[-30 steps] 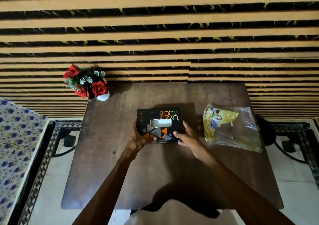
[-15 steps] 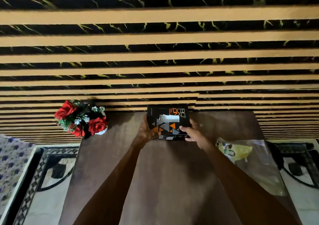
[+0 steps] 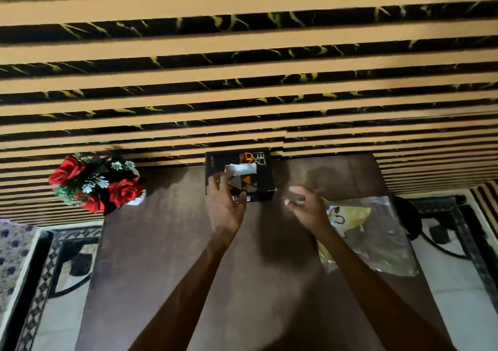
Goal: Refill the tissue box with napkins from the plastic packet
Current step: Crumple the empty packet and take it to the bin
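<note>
A black tissue box (image 3: 258,164) with orange and grey triangles stands at the far edge of the dark wooden table (image 3: 167,243), against the striped wall. White tissue shows in its top slot. My left hand (image 3: 225,205) hovers over the box's near left corner, fingers spread, the fingertips close to the white tissue. My right hand (image 3: 305,206) is off the box, to its right, fingers loosely curled and holding nothing. The clear plastic packet (image 3: 377,232) with a yellow print lies flat on the table's right side, partly under my right forearm.
A small white vase of red artificial roses (image 3: 94,186) stands at the table's far left corner. The black and tan striped wall (image 3: 242,67) rises right behind the table. A patterned seat (image 3: 13,256) lies to the left, and dark metal frames sit on the floor at both sides.
The box went from mid-table to the far edge by the wall. Both hands have let go of it; the right hand has drawn away to the right.
</note>
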A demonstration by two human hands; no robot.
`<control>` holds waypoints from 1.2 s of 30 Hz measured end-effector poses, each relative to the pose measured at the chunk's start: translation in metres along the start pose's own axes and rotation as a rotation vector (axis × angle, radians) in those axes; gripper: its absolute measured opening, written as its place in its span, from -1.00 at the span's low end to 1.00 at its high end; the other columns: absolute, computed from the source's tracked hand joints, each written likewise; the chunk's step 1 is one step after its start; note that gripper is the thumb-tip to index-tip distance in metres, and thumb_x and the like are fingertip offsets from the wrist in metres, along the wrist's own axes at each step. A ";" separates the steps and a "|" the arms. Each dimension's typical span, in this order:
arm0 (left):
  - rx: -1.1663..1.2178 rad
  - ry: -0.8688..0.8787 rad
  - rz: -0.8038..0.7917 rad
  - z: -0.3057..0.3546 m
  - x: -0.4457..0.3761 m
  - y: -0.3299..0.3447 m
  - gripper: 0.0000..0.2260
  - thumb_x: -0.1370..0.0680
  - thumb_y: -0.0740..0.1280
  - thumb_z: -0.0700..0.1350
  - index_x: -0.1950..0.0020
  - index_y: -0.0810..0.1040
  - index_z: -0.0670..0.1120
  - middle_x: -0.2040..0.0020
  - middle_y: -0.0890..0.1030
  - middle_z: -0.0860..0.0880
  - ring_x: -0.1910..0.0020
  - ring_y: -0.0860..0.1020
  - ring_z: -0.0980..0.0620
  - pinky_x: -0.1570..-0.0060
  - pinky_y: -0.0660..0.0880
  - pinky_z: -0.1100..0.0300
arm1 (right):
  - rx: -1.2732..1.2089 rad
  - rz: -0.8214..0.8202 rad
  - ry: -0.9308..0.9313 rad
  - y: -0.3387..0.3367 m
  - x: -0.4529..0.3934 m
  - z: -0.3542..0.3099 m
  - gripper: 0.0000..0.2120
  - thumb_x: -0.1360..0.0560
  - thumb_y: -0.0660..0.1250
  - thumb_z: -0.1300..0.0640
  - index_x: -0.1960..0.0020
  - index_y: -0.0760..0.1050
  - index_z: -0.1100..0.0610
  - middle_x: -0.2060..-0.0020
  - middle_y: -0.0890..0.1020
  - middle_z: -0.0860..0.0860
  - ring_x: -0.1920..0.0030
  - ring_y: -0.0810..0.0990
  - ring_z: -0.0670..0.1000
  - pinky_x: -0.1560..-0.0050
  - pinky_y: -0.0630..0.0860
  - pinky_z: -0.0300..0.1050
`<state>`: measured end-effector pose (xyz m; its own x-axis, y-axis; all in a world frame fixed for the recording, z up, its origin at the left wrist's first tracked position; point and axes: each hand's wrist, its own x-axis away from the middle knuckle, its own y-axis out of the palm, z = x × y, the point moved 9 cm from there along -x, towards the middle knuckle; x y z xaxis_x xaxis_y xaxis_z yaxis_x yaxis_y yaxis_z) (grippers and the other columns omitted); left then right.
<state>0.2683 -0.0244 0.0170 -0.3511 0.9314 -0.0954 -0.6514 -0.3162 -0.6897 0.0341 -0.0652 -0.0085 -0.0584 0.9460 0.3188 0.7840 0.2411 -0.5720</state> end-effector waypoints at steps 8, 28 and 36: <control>0.204 -0.024 -0.523 0.055 0.093 0.172 -0.31 -0.31 0.59 0.01 -0.33 0.34 -0.04 -0.29 0.41 -0.03 -0.19 0.50 0.07 -0.05 0.58 0.21 | 0.449 0.178 0.356 -0.111 0.075 0.158 -0.35 -0.35 0.35 -0.14 -0.39 0.37 0.02 -0.43 0.35 0.18 -0.44 0.28 0.29 -0.36 0.28 0.24; 0.315 -0.113 -0.358 0.179 0.205 0.230 -0.61 -0.24 0.53 0.04 -0.03 0.56 0.20 0.04 0.57 0.02 0.10 0.59 0.13 0.18 0.57 0.07 | -0.253 -0.382 0.178 -0.177 0.094 0.213 -0.17 -0.35 0.56 0.12 -0.50 0.21 0.00 -0.25 0.52 0.03 0.03 0.58 -0.07 0.31 0.56 -0.25; 0.726 -0.203 -0.776 0.236 0.233 0.250 -0.42 -0.43 0.43 -0.42 -0.38 0.40 -0.07 -0.20 0.61 -0.14 -0.10 0.63 0.00 -0.02 0.60 0.15 | -0.200 -0.307 -0.015 -0.222 0.114 0.198 -0.66 -0.38 0.47 0.26 -0.15 0.57 0.15 -0.02 0.66 0.03 0.01 0.59 -0.07 0.14 0.44 -0.49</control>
<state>-0.1344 0.0710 -0.0081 0.2673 0.8977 0.3503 -0.9635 0.2535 0.0858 -0.2695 0.0320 0.0050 -0.3178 0.8394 0.4409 0.8339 0.4688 -0.2913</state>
